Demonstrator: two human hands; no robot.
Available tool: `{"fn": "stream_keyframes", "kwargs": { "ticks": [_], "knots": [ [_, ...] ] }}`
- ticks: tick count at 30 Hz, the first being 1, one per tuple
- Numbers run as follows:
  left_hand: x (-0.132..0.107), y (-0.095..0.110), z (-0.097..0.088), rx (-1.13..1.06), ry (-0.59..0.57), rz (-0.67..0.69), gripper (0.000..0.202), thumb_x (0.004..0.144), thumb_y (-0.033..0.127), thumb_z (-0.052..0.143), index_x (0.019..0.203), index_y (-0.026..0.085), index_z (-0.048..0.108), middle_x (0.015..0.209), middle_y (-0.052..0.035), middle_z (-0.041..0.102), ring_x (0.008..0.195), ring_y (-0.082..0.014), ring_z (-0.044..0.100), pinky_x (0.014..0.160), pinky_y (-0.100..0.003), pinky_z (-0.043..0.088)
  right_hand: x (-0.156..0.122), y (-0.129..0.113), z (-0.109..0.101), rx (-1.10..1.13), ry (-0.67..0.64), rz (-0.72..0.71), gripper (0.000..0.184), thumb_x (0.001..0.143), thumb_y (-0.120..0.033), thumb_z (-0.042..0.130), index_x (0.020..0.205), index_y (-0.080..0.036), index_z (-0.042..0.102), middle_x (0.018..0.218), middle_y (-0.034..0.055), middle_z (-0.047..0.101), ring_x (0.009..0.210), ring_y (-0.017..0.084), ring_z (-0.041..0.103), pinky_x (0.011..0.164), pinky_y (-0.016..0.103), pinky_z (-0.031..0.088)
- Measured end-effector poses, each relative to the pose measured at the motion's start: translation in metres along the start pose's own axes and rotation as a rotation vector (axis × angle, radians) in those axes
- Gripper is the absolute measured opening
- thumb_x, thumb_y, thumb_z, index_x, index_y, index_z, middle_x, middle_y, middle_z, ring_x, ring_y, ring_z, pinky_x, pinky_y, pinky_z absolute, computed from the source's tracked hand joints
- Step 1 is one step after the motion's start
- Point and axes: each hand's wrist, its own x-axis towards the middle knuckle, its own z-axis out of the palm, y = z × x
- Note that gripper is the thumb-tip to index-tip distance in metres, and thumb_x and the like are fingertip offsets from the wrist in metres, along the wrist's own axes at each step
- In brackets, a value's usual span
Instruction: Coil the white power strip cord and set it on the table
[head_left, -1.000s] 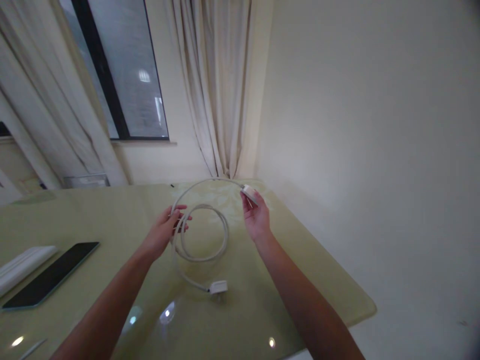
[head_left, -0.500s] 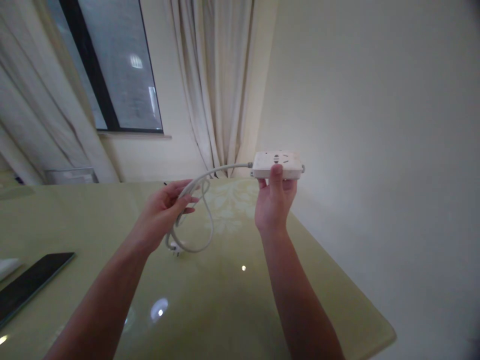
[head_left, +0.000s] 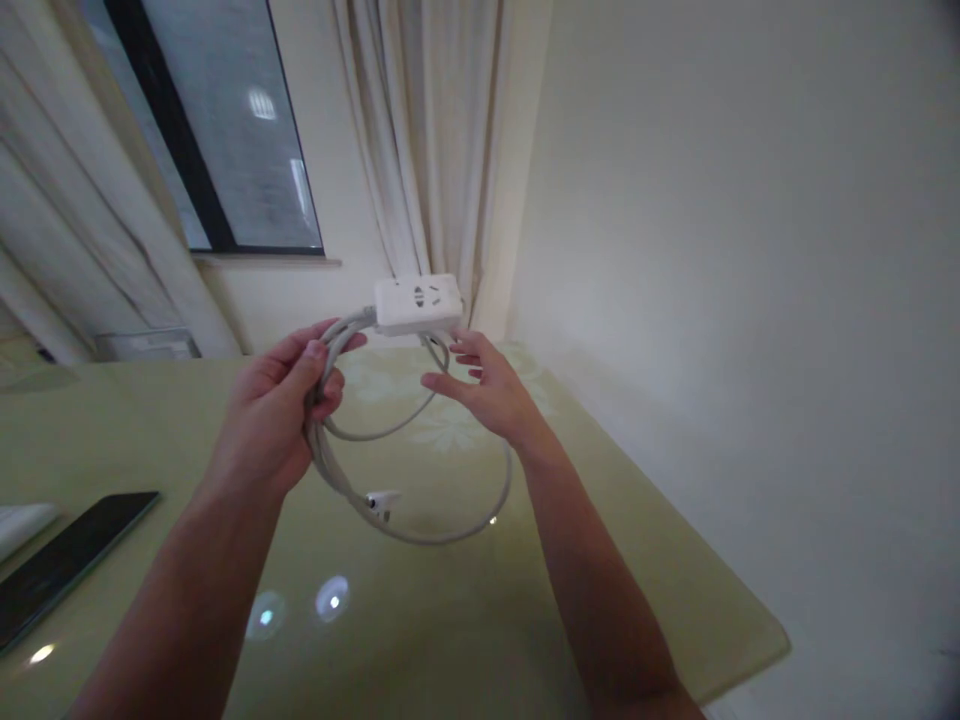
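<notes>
My left hand (head_left: 281, 395) is closed around the gathered loops of a grey cable (head_left: 442, 541), with the thumb pressed over them. A white power strip (head_left: 418, 303) hangs just beyond its fingertips, held up by the cable, its socket face toward me. The cable's white plug (head_left: 383, 503) dangles below, inside a wide loop over the table. My right hand (head_left: 491, 388) is beside the strip's lower right end, fingers apart and curved. A small cable loop passes close to its thumb and fingertips; whether they touch it is hard to tell.
The pale green table (head_left: 645, 570) has a rounded corner at right and meets a plain wall (head_left: 712, 300). A black flat device (head_left: 71, 560) and a white object (head_left: 22, 525) lie at left. Curtains (head_left: 420, 130) and a dark-framed window (head_left: 225, 130) stand behind.
The power strip has moved left, next to my left hand, and my right hand has let go of it. The cable loop has widened, and the plug has shifted slightly right.
</notes>
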Motion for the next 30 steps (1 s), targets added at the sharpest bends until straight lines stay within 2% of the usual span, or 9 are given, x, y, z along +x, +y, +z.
{"fn": "stream_keyframes", "kwargs": {
  "ticks": [2,6,10,13,17,19,22,27,30],
  "knots": [
    [0.003,0.003,-0.002,-0.100,0.056,0.044,0.016,0.091,0.018,0.073,0.106,0.015,0.079,0.105,-0.0123,0.076,0.050,-0.0029,0.045,0.036,-0.010,0.033,-0.003,-0.005,-0.002,-0.098,0.005,-0.061,0.069,0.064,-0.050,0.097,0.123,-0.027,0.070,0.122,0.0069,0.072,0.116,0.025,0.067,0.111,0.052,0.049],
    [0.007,0.008,-0.008,-0.241,0.164,0.108,0.014,0.098,0.011,0.063,0.102,0.015,0.076,0.104,-0.0107,0.077,0.052,-0.0021,0.046,0.038,-0.009,0.034,-0.020,-0.036,0.010,-0.259,0.009,-0.231,0.036,0.088,-0.050,0.080,0.112,-0.025,0.071,0.114,0.0068,0.071,0.111,0.024,0.066,0.108,0.046,0.049],
    [0.015,0.006,-0.021,-0.317,0.269,0.159,0.021,0.104,0.007,0.051,0.107,0.014,0.071,0.104,-0.0106,0.078,0.055,-0.0018,0.050,0.043,-0.007,0.037,-0.037,-0.040,0.024,-0.388,-0.349,-0.240,0.034,0.084,-0.048,0.085,0.108,-0.027,0.073,0.095,0.0020,0.073,0.086,0.022,0.069,0.086,0.038,0.053],
    [0.022,0.004,-0.032,-0.305,0.265,0.207,0.014,0.102,0.010,0.058,0.110,0.014,0.069,0.106,-0.0107,0.079,0.057,-0.0019,0.052,0.046,-0.007,0.040,-0.036,-0.026,0.029,-0.458,-0.536,-0.204,0.009,0.087,-0.027,0.082,0.093,-0.027,0.075,0.076,-0.0024,0.071,0.072,0.019,0.067,0.076,0.033,0.049],
    [0.023,0.008,-0.033,-0.259,0.346,0.156,0.022,0.102,0.006,0.053,0.111,0.015,0.071,0.100,-0.0082,0.079,0.059,-0.0045,0.057,0.049,-0.010,0.047,-0.025,-0.026,0.026,-0.425,-0.451,-0.292,0.015,0.093,-0.012,0.070,0.089,-0.025,0.076,0.086,-0.0008,0.073,0.083,0.018,0.068,0.081,0.032,0.047],
    [0.019,0.013,-0.027,-0.269,0.305,0.118,0.024,0.102,0.006,0.054,0.108,0.016,0.074,0.100,-0.0076,0.078,0.060,-0.0042,0.058,0.048,-0.009,0.046,-0.022,-0.034,0.022,-0.490,-0.312,-0.341,0.012,0.091,-0.013,0.074,0.092,-0.024,0.076,0.097,0.0026,0.072,0.096,0.021,0.067,0.089,0.035,0.048],
    [0.014,0.017,-0.017,-0.356,0.144,0.085,0.017,0.097,0.007,0.064,0.104,0.017,0.076,0.103,-0.0069,0.076,0.062,-0.0028,0.058,0.049,-0.007,0.045,-0.026,-0.051,0.019,-0.649,-0.169,-0.368,0.011,0.087,-0.017,0.081,0.093,-0.022,0.073,0.106,0.0067,0.067,0.106,0.024,0.062,0.094,0.038,0.046],
    [0.005,0.013,-0.003,-0.443,0.067,0.077,0.021,0.093,0.003,0.068,0.104,0.018,0.076,0.108,-0.0063,0.076,0.079,-0.0061,0.068,0.068,-0.011,0.056,-0.049,-0.066,0.045,-0.603,-0.456,-0.236,0.032,0.092,-0.050,0.077,0.098,-0.020,0.068,0.083,0.0009,0.069,0.073,0.016,0.060,0.068,0.029,0.041],
    [0.000,0.007,0.004,-0.393,0.077,0.073,0.026,0.092,0.004,0.069,0.110,0.022,0.076,0.121,-0.0060,0.076,0.098,-0.0112,0.073,0.083,-0.017,0.060,-0.058,-0.060,0.066,-0.710,-0.493,-0.211,0.031,0.099,-0.049,0.067,0.093,-0.019,0.068,0.082,0.0032,0.070,0.068,0.016,0.058,0.062,0.029,0.033]
  ]
}}
